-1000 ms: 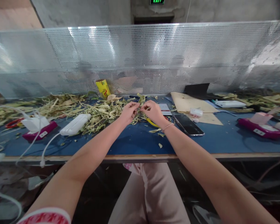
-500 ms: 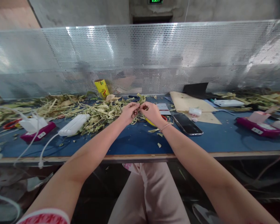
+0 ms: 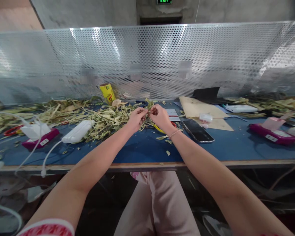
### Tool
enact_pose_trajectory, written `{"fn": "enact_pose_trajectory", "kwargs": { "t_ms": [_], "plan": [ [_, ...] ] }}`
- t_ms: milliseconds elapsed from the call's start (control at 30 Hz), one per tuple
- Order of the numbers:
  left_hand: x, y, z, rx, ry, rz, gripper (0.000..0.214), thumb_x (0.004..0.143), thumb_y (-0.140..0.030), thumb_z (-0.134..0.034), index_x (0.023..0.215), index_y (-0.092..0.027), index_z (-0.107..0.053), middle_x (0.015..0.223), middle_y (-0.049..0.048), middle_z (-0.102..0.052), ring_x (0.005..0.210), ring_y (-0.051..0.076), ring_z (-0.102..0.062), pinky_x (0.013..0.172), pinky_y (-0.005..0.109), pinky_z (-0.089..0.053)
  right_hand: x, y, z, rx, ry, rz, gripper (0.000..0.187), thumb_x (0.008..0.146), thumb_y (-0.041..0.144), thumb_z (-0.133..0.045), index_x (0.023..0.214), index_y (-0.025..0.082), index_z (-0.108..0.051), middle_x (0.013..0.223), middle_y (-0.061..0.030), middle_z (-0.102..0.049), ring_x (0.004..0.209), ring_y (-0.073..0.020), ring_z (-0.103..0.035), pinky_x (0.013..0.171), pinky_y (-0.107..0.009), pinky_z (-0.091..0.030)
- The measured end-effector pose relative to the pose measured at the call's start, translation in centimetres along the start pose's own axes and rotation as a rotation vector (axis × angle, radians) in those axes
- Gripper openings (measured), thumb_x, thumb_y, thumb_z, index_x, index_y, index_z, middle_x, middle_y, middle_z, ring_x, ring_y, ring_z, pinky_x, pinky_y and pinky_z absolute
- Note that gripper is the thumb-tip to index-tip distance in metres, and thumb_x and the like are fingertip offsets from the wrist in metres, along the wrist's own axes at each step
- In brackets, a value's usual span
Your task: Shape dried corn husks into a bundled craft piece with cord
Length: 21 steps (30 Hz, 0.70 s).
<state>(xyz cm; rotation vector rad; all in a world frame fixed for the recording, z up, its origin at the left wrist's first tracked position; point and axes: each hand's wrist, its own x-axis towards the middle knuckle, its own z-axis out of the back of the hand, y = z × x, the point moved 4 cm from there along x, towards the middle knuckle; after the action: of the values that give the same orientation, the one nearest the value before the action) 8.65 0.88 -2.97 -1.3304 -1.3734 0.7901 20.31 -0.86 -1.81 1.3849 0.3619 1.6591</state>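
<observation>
Closer together now, our left hand (image 3: pixel 136 118) and right hand (image 3: pixel 160 117) both pinch one green strip (image 3: pixel 148 113); we should grip close and pull evenly.

1. The small piece (image 3: pixel 147 113) pinched between the left hand (image 3: pixel 137 118) and the right hand (image 3: pixel 160 117) is mostly covered by fingertips and too small to tell what it is.
2. A yellow tool (image 3: pixel 158 128) lies behind the right wrist, largely hidden.
3. The exit sign (image 3: pixel 165 1) is cut by the top edge.
4. Three patches behind the perforated screen (image 3: pixel 211 59) are blurred.
5. The worktop (image 3: pixel 142 149) and a white cable (image 3: pixel 0 200) run off the left edge.
</observation>
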Motion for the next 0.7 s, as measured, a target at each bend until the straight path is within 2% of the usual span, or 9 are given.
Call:
{"fn": "enact_pose_trajectory", "kwargs": {
  "t_ms": [233,400,567,700],
  "plan": [
    [0.2,0.2,0.1,0.153,0.013,-0.186,0.018,0.067,-0.023,-0.065,0.063,-0.016,-0.048,0.047,-0.0073,-0.041,0.042,0.004,-0.035,0.044,0.019,-0.025,0.1,-0.6,0.1,0.003,-0.066,-0.042,0.01,0.062,0.02,-0.05,0.065,0.021,-0.041,0.061,0.0018,-0.052,0.059,-0.0131,-0.049,0.063,-0.028,-0.04],
    [0.4,0.3,0.4,0.302,0.003,-0.321,0.019,0.066,-0.028,-0.066,0.066,-0.016,-0.05,0.055,-0.0055,-0.046,0.05,0.006,-0.04,0.05,0.02,-0.03,0.3,-1.3,-0.3,0.092,-0.059,-0.105,0.008,0.062,0.02,-0.05,0.067,0.02,-0.044,0.06,0.0014,-0.053,0.059,-0.014,-0.051,0.062,-0.029,-0.04],
    [0.5,0.5,0.5,0.421,0.012,-0.378,0.018,0.068,-0.029,-0.063,0.067,-0.016,-0.051,0.058,-0.004,-0.049,0.054,0.008,-0.044,0.054,0.022,-0.033,0.5,-2.7,-1.3,0.199,0.003,-0.261,0.003,0.062,0.018,-0.048,0.059,0.019,-0.046,0.053,0.0032,-0.049,0.054,-0.0122,-0.048,0.055,-0.026,-0.038],
    [0.5,0.5,0.6,0.459,0.0,-0.371,0.017,0.068,-0.029,-0.063,0.067,-0.016,-0.052,0.058,-0.0038,-0.049,0.054,0.008,-0.043,0.054,0.022,-0.033,0.4,-3.0,-1.9,0.439,0.06,-0.339,0.005,0.061,0.017,-0.048,0.056,0.018,-0.048,0.049,0.005,-0.046,0.05,-0.0083,-0.044,0.052,-0.023,-0.037]
  ]
}}
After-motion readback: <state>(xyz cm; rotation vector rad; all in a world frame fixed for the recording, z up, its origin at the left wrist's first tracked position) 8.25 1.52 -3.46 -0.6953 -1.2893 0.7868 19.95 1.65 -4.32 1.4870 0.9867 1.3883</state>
